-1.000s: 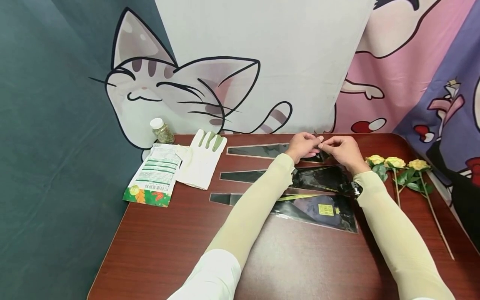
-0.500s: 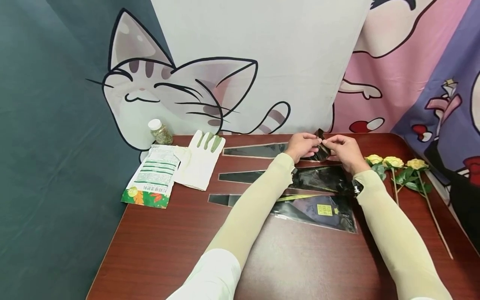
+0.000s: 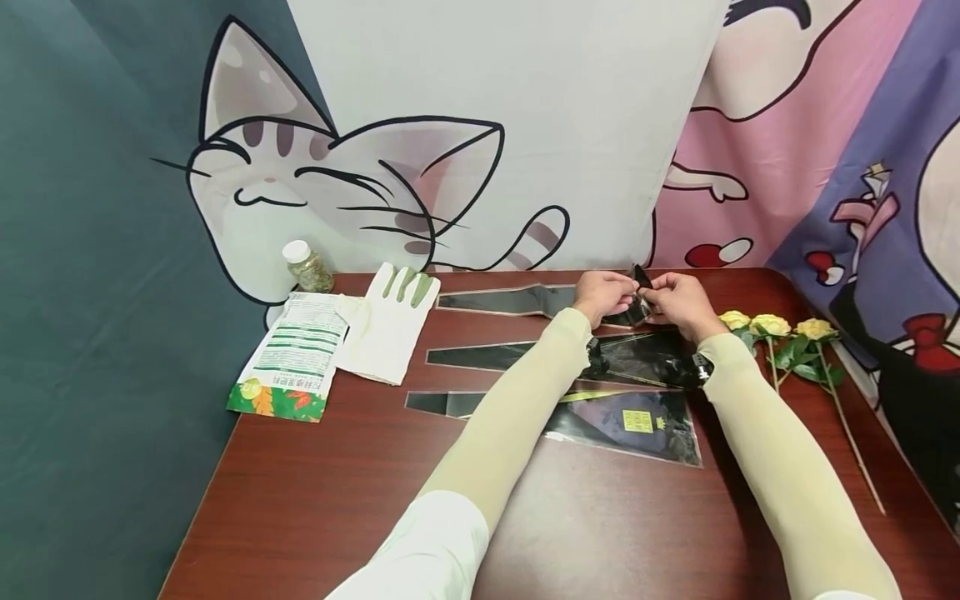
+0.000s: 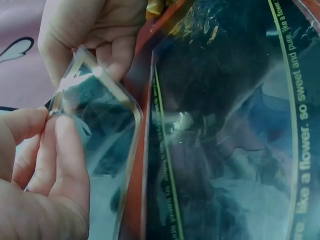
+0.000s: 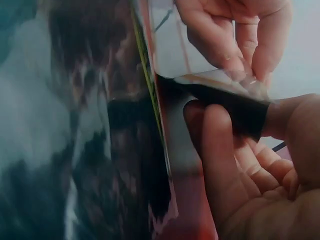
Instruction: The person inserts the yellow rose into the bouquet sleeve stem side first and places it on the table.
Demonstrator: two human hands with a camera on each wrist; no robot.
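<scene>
A dark, see-through flower wrapping sleeve [image 3: 510,300] with a pale edge lies at the back of the table, its wide right end lifted and folded. My left hand [image 3: 600,296] pinches that raised edge between thumb and fingers. From the right, my right hand [image 3: 682,304] pinches the same edge, close beside the left fingertips. In the left wrist view the sleeve's corner [image 4: 100,100] stands up between both hands. A black flap [image 5: 235,107] sits between thumb and fingers in the right wrist view. Whether the sleeve's layers are parted is hard to tell.
In front lie two more dark sleeves, a middle one [image 3: 472,356] and a nearer one with a yellow label [image 3: 637,422]. Yellow roses [image 3: 770,325] lie at right. A printed pouch [image 3: 288,358], white gloves [image 3: 390,333] and a lidded jar [image 3: 309,268] are at left.
The sleeve's raised end stood up further half a second ago and is now folded lower between the fingers. Both hands stay together at it. The head view has shifted slightly.
</scene>
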